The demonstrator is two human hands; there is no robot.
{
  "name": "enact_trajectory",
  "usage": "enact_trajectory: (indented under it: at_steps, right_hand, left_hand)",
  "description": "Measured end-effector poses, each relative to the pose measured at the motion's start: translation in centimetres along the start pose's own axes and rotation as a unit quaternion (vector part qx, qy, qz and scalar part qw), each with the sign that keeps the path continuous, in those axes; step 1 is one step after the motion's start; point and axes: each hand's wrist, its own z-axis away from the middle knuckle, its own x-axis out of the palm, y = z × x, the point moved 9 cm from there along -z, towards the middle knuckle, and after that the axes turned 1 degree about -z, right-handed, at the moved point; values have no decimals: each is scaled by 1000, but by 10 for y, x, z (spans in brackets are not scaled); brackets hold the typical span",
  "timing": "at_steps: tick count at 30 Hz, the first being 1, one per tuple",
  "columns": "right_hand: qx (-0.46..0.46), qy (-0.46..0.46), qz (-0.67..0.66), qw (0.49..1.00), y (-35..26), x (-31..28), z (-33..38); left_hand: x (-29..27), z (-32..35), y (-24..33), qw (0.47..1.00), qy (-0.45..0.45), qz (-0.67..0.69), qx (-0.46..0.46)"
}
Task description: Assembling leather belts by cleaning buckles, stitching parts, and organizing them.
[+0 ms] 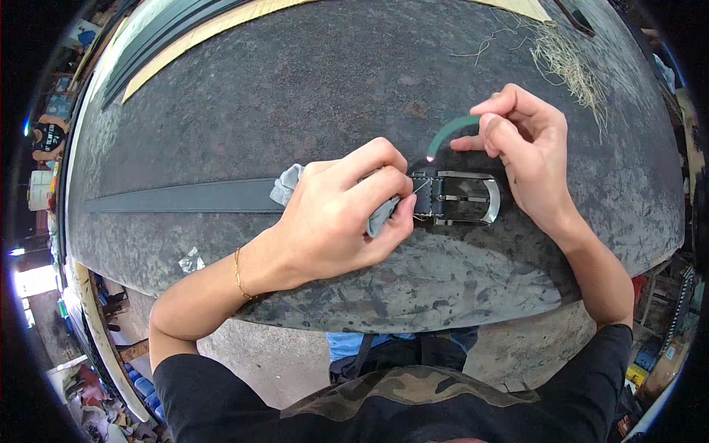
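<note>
Left hand [340,214] is pinning dark leather belt [185,197] with grey cloth [289,182], right-hand fingers [502,125] pinching green lighter [450,131]; flame risks scorching leather near the silver metal buckle [467,198].

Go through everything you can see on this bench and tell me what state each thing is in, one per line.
Belt: lying flat and stretched out across the bench.
Buckle: lying flat at the belt's right end.
Cloth: bunched under the left hand, pressed on the belt.
Green lighter: lit, small flame at its tip near the buckle, pinched by the right hand.
Loose fibres: scattered at the far right.
</note>
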Motion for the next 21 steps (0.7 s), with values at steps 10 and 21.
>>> enact_trajectory:
  at_steps: [10,21]
  right_hand:
    - [-34,-61,23,997,-4,7,2]
    - [-22,-62,26,997,-2,8,2]
  left_hand:
    - [-4,-1,0,999,24,21,2]
    - [-5,0,0,999,29,19,4]
